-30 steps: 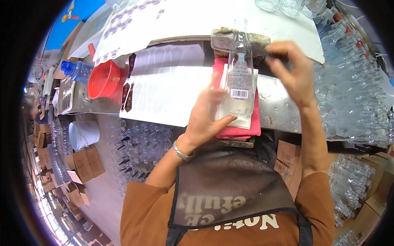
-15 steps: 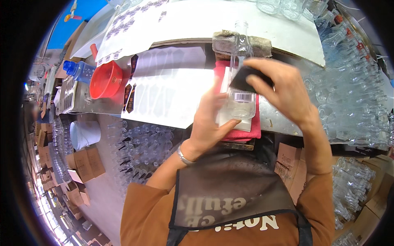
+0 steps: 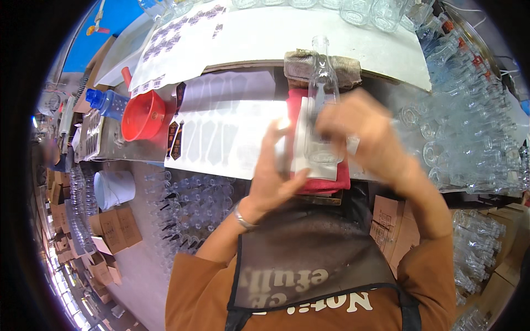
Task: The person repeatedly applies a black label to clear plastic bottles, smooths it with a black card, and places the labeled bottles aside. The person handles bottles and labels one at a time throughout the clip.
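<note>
A clear glass bottle (image 3: pixel 322 85) lies with its neck toward the far side, resting on a rolled beige cloth (image 3: pixel 349 67). Under its body are a white pad (image 3: pixel 298 157) and a folded red cloth (image 3: pixel 341 179). My right hand (image 3: pixel 367 135), smeared by motion, curls over the right side of the bottle's body and hides part of it. Whatever its fingers hold cannot be made out. To the left of the bottle is my left hand (image 3: pixel 273 171), its thumb and fingers spread and nothing in it.
Left of the bottle lies a white sheet of tie-shaped stickers (image 3: pixel 215 140); a barcode sheet (image 3: pixel 171 47) is beyond. A red bowl (image 3: pixel 143 117) and a blue bottle (image 3: pixel 107 103) stand farther left. Clear glass bottles (image 3: pixel 464 124) crowd the right; others (image 3: pixel 196 198) stand below left.
My right hand has shifted slightly nearer and curled; the black flat scraper it held is no longer distinguishable. My left hand has drawn a little away from the bottle.
</note>
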### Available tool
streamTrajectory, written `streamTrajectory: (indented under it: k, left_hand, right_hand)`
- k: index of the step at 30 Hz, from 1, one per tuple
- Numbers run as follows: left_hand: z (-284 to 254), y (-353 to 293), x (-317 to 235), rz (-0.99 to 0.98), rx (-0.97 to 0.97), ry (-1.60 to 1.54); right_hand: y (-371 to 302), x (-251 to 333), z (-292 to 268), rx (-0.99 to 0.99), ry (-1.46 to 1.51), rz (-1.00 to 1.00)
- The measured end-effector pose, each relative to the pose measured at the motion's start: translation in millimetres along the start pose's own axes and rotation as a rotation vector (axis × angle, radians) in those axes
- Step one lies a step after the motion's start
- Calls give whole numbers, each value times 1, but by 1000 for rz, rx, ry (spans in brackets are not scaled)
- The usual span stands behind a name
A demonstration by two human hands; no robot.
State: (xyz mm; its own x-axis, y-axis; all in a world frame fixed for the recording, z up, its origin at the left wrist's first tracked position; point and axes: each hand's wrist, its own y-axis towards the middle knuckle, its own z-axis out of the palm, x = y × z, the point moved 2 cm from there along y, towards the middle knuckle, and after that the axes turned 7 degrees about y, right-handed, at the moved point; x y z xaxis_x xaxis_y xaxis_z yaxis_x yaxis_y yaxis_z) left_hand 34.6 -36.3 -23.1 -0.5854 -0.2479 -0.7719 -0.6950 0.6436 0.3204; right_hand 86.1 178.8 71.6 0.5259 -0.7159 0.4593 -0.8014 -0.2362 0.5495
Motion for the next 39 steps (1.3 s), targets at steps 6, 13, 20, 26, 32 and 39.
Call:
streamTrajectory:
  k: [6,13,20,26,32,39]
  left_hand:
    - [-37,84,-2,97,-156,-102]
    - [-19,194,-12,15,54,150]
    - [12,214,-21,-96,163,332]
    - [-47,123,-74,-135,97,-298]
    - [-162,-12,-70,-87,-508,-320]
    - [-251,-210,-36,-650,-1053,482]
  right_hand:
    - [-3,-43,-21,-240,165,332]
    - [-33,2,-11,74,447,277]
    - [-79,9,11,-177,500,190]
    - [-118,37,-2,-419,904,557]
    - [-82,4,-12,-571,908,302]
    - [-14,-35,-12,-422,1156,418]
